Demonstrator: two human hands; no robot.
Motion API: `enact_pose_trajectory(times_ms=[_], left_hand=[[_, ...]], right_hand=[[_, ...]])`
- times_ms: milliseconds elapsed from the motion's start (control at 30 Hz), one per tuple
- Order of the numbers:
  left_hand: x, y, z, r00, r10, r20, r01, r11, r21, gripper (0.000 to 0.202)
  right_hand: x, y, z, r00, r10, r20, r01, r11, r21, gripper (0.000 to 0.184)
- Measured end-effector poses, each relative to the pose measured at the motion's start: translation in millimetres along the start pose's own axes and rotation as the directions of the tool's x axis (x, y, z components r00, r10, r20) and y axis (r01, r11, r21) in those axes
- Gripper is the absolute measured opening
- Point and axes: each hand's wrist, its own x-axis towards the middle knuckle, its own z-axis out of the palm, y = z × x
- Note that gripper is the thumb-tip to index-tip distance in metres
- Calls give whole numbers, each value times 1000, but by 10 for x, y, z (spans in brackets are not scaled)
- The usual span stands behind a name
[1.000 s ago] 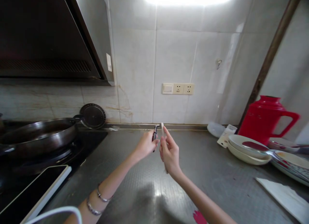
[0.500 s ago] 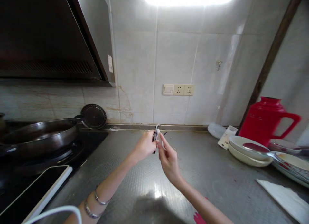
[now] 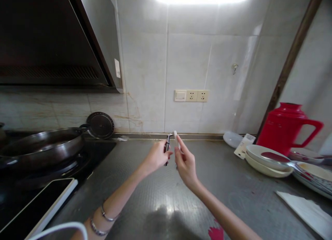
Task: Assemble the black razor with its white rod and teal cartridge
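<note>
My left hand [image 3: 158,153] is closed around a small black-handled tool with a bent silver tip [image 3: 168,143], held upright above the steel counter [image 3: 155,198]. I cannot make out the tool's exact kind. Just to its right, my right hand [image 3: 187,164] pinches a slim white piece with a rounded top [image 3: 175,134] between thumb and fingers. The white piece's top is close beside the silver tip; whether they touch is too small to tell. Fingers hide its lower part.
A pan [image 3: 44,146] sits on the black stove at left, beside a phone-like slab [image 3: 49,205] and a white cable [image 3: 62,225]. A red thermos jug [image 3: 280,129], stacked dishes [image 3: 267,169] and a white paper [image 3: 306,212] occupy the right. A range hood [image 3: 101,32] overhangs the left.
My right hand has shifted slightly right with the white piece, away from the tool's shaft. My left hand and its tool have hardly moved.
</note>
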Motion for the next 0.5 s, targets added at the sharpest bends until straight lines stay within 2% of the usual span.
enact_pose_trajectory(times_ms=[67, 233, 400, 500], left_hand=[[-6, 9, 7, 1000, 6, -3, -6, 1000, -7, 8], [-11, -2, 11, 998, 52, -18, -52, 998, 45, 9], [-2, -48, 44, 998, 62, -13, -61, 997, 37, 8], [5, -62, 45, 997, 70, -29, -68, 996, 53, 10]], right_hand=[[23, -16, -28, 1000, -13, -16, 13, 1000, -7, 48], [-46, 13, -36, 993, -86, 83, 89, 996, -31, 45], [-33, -18, -42, 999, -39, 31, 41, 998, -41, 48], [-37, -18, -41, 996, -64, 58, 65, 997, -28, 45]])
